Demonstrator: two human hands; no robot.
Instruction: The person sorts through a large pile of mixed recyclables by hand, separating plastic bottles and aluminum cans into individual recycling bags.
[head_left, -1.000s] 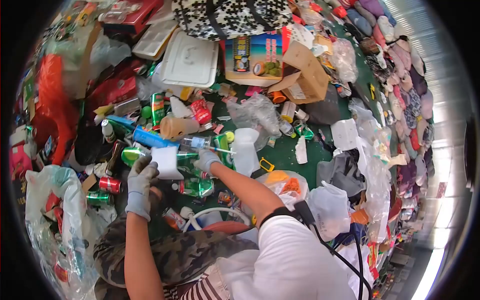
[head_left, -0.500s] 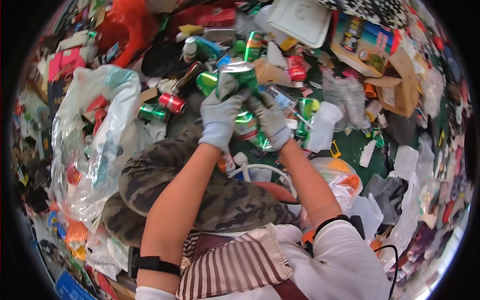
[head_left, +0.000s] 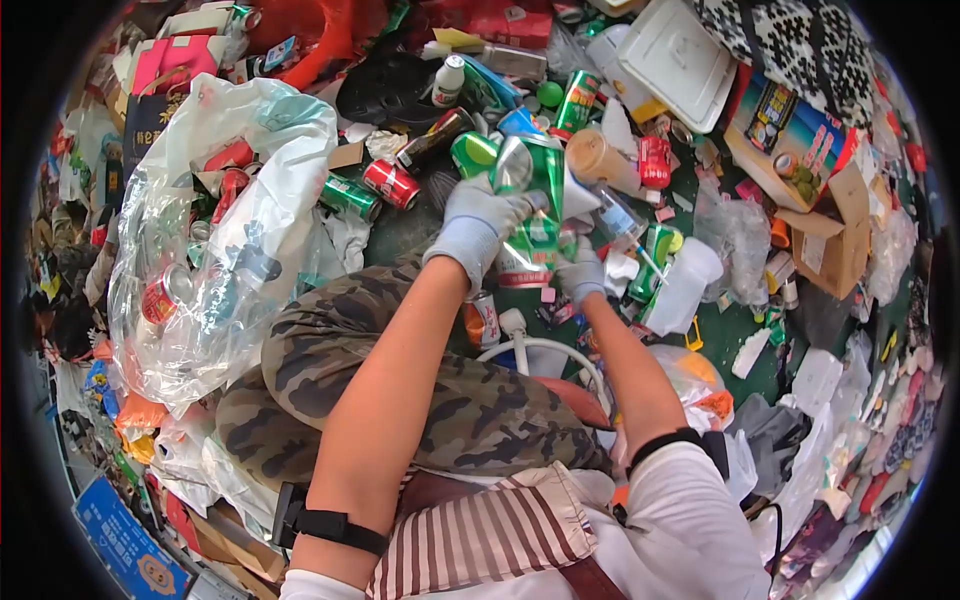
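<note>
My gloved left hand (head_left: 482, 222) is closed around a large, crumpled green and silver can (head_left: 543, 172), held above the litter. Just below and to the right of that can, my gloved right hand (head_left: 580, 268) has its fingers bent beside a green and red can (head_left: 527, 250); whether they grip it is unclear. A red can (head_left: 391, 184), a dark can (head_left: 434, 138) and a green can (head_left: 350, 197) lie left of my hands. To the right are a tan cup (head_left: 600, 160) and a clear plastic bottle (head_left: 618, 215).
A clear plastic bag (head_left: 290, 215) with cans inside stands on the left. A white lid (head_left: 677, 62), a cardboard box (head_left: 835, 235) and a printed carton (head_left: 785, 130) are at the upper right. My camouflage-clad legs (head_left: 450, 405) are folded below my hands, near a white hoop (head_left: 560, 347).
The view has shifted, so the surroundings appear lower and further right. My right hand has dropped away from the upper can, while my left hand still holds it.
</note>
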